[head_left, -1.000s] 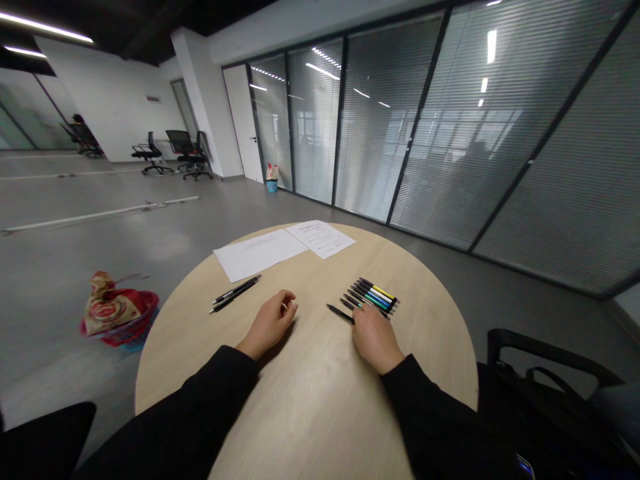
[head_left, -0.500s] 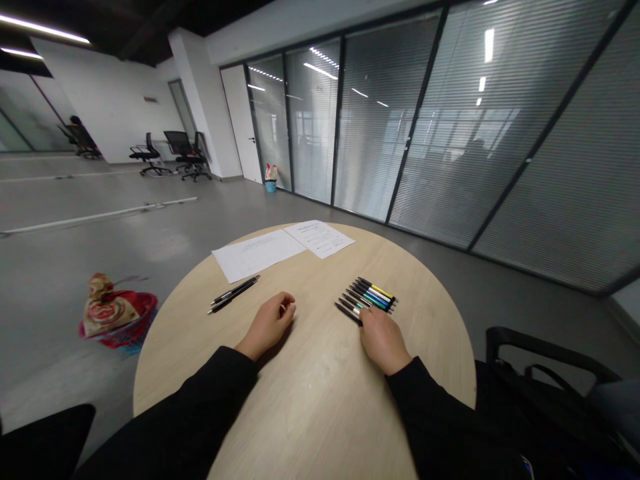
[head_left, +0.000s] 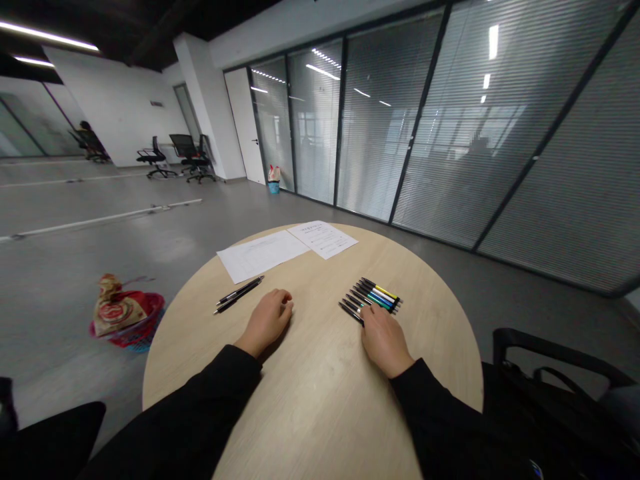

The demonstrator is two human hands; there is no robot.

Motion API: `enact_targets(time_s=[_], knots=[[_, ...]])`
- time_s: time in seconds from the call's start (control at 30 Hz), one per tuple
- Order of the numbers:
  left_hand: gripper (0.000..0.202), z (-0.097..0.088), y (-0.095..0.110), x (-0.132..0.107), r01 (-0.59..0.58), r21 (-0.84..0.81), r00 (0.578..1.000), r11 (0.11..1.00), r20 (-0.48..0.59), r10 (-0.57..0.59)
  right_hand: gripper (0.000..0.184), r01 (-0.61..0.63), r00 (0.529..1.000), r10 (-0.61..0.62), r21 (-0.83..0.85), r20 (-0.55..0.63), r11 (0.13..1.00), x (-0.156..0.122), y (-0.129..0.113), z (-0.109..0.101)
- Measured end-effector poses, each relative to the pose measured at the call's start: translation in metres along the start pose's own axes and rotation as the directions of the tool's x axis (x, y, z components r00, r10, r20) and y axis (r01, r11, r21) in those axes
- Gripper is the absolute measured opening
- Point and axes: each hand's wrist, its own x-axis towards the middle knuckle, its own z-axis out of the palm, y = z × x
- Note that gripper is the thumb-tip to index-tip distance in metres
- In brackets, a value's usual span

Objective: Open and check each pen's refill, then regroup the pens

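Note:
My right hand (head_left: pixel 386 339) is closed at the near side of a row of pens (head_left: pixel 375 291), its fingers on the lower end of the nearest black pen (head_left: pixel 350 312). Several pens lie there side by side, slanted, with black tips to the left and yellow, white, blue and green barrels. The fingers hide parts of the closest ones. My left hand (head_left: pixel 267 321) rests on the table with its fingers loosely curled in and nothing seen in them. Just left of it lie black pens (head_left: pixel 239 295) close together, apart from the row.
Two printed paper sheets (head_left: pixel 263 257) lie at the far edge of the round wooden table (head_left: pixel 320 413). A basket with a bag (head_left: pixel 127 313) stands on the floor at left. A black chair (head_left: pixel 550 353) is close at right. Glass partitions stand behind.
The view has shifted slightly, so the scene sits a little further right. My left hand has turned or drawn back slightly toward the left pens. My right hand stays at the nearest pen.

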Motion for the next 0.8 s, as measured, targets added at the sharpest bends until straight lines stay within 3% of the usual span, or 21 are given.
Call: enact_targets(time_s=[0.07,0.33,0.5,0.8], knots=[[0.024,-0.003,-0.006,0.003,-0.014,0.128,1.000,0.992,-0.006,0.015,0.020,0.028,1.000,-0.027,0.025,-0.014,0.999,-0.001,-0.005,0.001],[0.032,-0.015,-0.030,0.015,0.155,0.528,0.988,0.835,-0.065,-0.142,0.011,0.173,0.985,-0.171,0.237,-0.026,0.956,-0.004,-0.022,0.004],[0.037,-0.016,-0.046,0.021,0.208,0.584,0.976,0.784,-0.066,-0.210,0.017,0.279,0.959,-0.280,0.351,-0.050,0.894,-0.005,-0.024,0.008],[0.039,-0.016,-0.054,0.025,0.201,0.569,0.976,0.797,-0.045,-0.214,0.017,0.444,0.888,-0.451,0.432,-0.092,0.785,-0.003,-0.038,0.018]])
